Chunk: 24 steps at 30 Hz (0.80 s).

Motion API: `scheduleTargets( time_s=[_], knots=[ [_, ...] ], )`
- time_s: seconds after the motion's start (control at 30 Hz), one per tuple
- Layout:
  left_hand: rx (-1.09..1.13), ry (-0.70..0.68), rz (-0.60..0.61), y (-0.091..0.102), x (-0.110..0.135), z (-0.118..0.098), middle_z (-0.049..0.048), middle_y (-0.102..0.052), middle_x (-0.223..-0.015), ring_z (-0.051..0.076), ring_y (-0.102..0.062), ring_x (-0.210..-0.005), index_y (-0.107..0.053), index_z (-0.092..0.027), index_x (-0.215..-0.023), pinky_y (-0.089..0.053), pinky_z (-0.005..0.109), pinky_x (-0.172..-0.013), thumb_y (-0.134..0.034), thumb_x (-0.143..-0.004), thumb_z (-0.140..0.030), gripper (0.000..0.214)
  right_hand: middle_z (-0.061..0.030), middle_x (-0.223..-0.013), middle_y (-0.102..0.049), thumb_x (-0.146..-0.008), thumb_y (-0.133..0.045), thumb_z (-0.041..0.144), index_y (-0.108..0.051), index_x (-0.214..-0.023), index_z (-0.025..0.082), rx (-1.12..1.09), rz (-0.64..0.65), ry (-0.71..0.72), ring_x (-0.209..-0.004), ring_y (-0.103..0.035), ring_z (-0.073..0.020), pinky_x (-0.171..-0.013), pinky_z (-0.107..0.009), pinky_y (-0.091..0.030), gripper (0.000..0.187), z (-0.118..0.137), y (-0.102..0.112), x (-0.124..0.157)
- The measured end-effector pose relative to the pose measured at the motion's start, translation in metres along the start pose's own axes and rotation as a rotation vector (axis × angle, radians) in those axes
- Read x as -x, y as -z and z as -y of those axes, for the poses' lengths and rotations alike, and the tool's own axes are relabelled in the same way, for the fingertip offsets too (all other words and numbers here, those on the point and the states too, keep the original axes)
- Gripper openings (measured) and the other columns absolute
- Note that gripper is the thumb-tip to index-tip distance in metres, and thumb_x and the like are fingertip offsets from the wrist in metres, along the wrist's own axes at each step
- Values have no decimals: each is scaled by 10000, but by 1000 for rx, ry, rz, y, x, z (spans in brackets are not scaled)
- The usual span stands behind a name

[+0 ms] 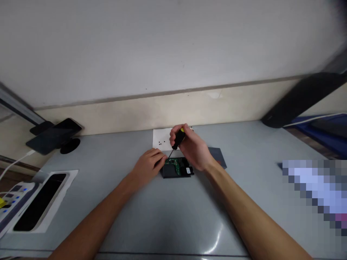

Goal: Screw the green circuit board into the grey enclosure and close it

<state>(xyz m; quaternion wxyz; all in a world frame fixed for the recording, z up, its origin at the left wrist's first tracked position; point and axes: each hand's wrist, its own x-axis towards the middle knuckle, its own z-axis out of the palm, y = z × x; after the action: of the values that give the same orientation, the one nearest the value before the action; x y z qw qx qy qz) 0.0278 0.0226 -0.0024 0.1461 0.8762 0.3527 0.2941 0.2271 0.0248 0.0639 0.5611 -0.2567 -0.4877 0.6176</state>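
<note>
Two bare hands work on one small black box with a green circuit board showing inside (177, 168). It lies flat on the smooth grey table (162, 213), near the middle and not far from the wall.

The right hand (193, 146) is curled tight around a screwdriver with a black and yellow handle (179, 138). The screwdriver leans, with its handle up toward the wall and its thin tip pointing down at the left end of the green board. The tip looks like it meets the board, but it is too small to be sure.

The left hand (150, 162) rests on the table at the left side of the small box. Its fingers are bent and pressed against the box's left edge, right by the screwdriver tip.

Just behind the hands lies a white sheet of paper (160, 138) with a few tiny dark screws (162, 142) on it. A flat dark grey cover plate (218, 156) lies on the table to the right of the box, partly hidden by the right wrist.

Far off to the left, a dark phone on a black stand (55, 135) leans by the wall. Nearer the left edge lies a long black phone on a white sheet (40, 202), with a white power strip (12, 195) beside it. A black slanted bar (300, 97) sits at the far right.
</note>
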Motion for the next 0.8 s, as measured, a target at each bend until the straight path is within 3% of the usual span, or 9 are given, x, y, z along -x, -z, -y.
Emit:
scheduleTargets(
  time_s=[0.13, 0.23, 0.3, 0.43, 0.53, 0.6, 0.7, 0.8],
  knots=[
    [3, 3, -1, 0, 0, -1, 52, -693, -980, 182, -637, -943, -686, -192, -1022, -525, 357, -904, -445, -1075, -258, 255, -30, -980, -602, -940, -663, 498, -557, -845, 238, -44, 3, -6, -834, -580, -163, -801, -331, -463, 296, 1, 0, 4],
    [-1, 14, -21, -1, 1, -2, 48, -694, -998, 183, -638, -962, -670, -198, -1082, -521, 356, -911, -435, -1068, -216, 236, 16, -775, -523, -941, -633, 568, -467, -817, 246, 50, -32, -3, -688, -525, -139, -701, -309, -435, 383, -3, 0, 2],
    [-15, 32, -24, -1, 1, -3, 45, -688, -972, 183, -637, -935, -659, -199, -1037, -522, 350, -885, -433, -1055, -189, 227, 35, -701, -438, -941, -580, 638, -496, -857, 259, 91, -56, 26, -621, -454, -136, -631, -302, -397, 397, -5, -1, 0],
    [-27, 33, -12, 1, 0, -7, 46, -675, -941, 186, -630, -914, -638, -195, -964, -517, 347, -861, -439, -1027, -149, 214, -3, -797, -487, -988, -489, 611, -648, -1061, 280, 7, -14, 20, -690, -478, -164, -666, -323, -423, 374, -6, -2, -3],
    [-25, 23, -5, 2, -1, -9, 49, -672, -948, 187, -626, -919, -643, -195, -965, -515, 351, -866, -445, -1018, -137, 213, -20, -872, -543, -970, -599, 500, -661, -899, 250, 18, 3, 37, -807, -541, -166, -761, -319, -450, 268, -5, -2, -1],
    [-30, 21, 0, 2, 0, -9, 48, -674, -960, 189, -623, -928, -650, -199, -982, -513, 360, -879, -449, -1015, -133, 215, -19, -912, -580, -951, -641, 508, -586, -815, 238, 31, -19, 39, -848, -575, -164, -816, -328, -463, 307, -5, -2, 0],
    [-24, 19, -3, 1, 1, -8, 47, -674, -968, 188, -621, -931, -660, -203, -1005, -515, 360, -877, -459, -1012, -134, 213, 17, -759, -526, -947, -614, 578, -486, -791, 243, 101, -60, 52, -672, -530, -138, -694, -315, -446, 391, -6, -3, 0],
    [-20, 14, -15, 1, 1, -8, 46, -676, -962, 184, -626, -923, -670, -204, -1006, -521, 352, -862, -469, -1013, -148, 209, 40, -654, -412, -960, -535, 645, -503, -801, 246, 138, -56, 89, -567, -423, -127, -580, -302, -366, 431, -8, -3, -3]
  ],
)
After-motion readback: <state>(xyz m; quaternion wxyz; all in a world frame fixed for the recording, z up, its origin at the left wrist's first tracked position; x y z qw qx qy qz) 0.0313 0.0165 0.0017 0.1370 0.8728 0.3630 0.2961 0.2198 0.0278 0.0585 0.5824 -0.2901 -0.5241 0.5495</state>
